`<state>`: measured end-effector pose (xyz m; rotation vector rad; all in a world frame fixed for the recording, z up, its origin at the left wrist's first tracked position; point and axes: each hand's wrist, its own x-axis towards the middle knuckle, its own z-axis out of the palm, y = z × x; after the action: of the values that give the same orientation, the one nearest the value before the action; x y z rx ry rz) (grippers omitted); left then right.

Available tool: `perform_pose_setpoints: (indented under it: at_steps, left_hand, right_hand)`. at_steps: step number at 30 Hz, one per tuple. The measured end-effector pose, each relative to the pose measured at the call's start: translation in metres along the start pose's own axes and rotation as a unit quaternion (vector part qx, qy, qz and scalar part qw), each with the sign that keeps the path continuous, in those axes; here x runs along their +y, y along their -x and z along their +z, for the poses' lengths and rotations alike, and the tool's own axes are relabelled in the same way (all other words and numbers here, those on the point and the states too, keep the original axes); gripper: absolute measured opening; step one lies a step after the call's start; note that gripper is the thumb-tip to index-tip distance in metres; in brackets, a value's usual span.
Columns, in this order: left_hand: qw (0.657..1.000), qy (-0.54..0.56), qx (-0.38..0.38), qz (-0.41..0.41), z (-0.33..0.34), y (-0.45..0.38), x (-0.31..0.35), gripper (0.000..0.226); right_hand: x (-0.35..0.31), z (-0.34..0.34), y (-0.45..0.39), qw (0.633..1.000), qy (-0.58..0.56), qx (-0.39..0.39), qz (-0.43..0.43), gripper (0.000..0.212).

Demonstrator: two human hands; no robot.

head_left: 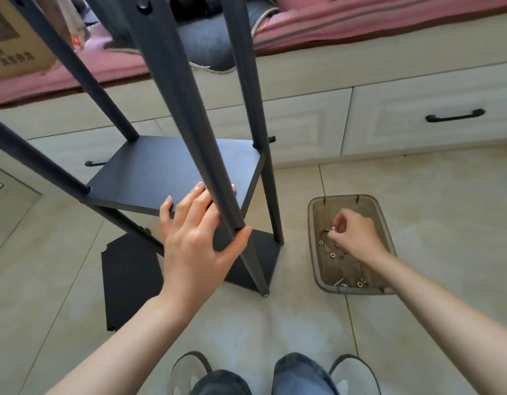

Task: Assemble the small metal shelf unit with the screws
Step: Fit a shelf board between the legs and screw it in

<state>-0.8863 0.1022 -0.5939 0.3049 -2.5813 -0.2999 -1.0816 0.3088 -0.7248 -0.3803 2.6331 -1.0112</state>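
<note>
A dark metal shelf unit stands on the tiled floor, its four tube legs rising past the camera. A middle shelf panel (172, 169) sits between the legs and a lower panel (260, 252) lies near the floor. My left hand (195, 235) holds the front edge of the middle panel, fingers on top and thumb against the near leg (189, 109). My right hand (354, 238) is inside a clear plastic tray (315, 223) and pinches a small metal screw or nut (333, 228). Several nuts and screws (332, 255) lie loose in the tray.
A loose black panel (129, 280) lies flat on the floor left of the unit. White drawers with black handles (454, 116) run along the back under a pink cushion. A cardboard box (15, 38) sits at the top left. My shoes and knees (275, 374) are at the bottom.
</note>
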Motion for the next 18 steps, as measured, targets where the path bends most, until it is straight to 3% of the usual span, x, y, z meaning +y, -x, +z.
perform_pose_setpoints:
  at_steps: [5, 8, 12, 14, 18]
  left_hand:
    - [1.0, -0.019, -0.019, -0.006, -0.007, 0.0, 0.002, 0.048]
    - [0.998, -0.036, -0.043, 0.001, -0.012, 0.0, 0.004, 0.056]
    - [0.996, -0.047, -0.073, -0.002, -0.019, 0.001, 0.005, 0.063]
    - [0.999, 0.026, -0.045, -0.013, -0.022, 0.006, 0.007, 0.058]
    - [0.97, 0.208, 0.101, -0.079, -0.028, 0.024, 0.013, 0.029]
  right_hand:
    - [-0.079, -0.044, 0.071, 0.984, -0.101, 0.087, -0.116, 0.016]
    - [-0.119, -0.058, 0.112, 0.971, -0.182, 0.077, -0.137, 0.017]
    - [-0.153, -0.058, 0.144, 0.967, -0.206, 0.053, -0.138, 0.017]
    - [-0.162, -0.053, 0.152, 0.965, -0.216, 0.048, -0.141, 0.019]
    - [-0.171, -0.043, 0.16, 0.968, -0.21, 0.03, -0.133, 0.021]
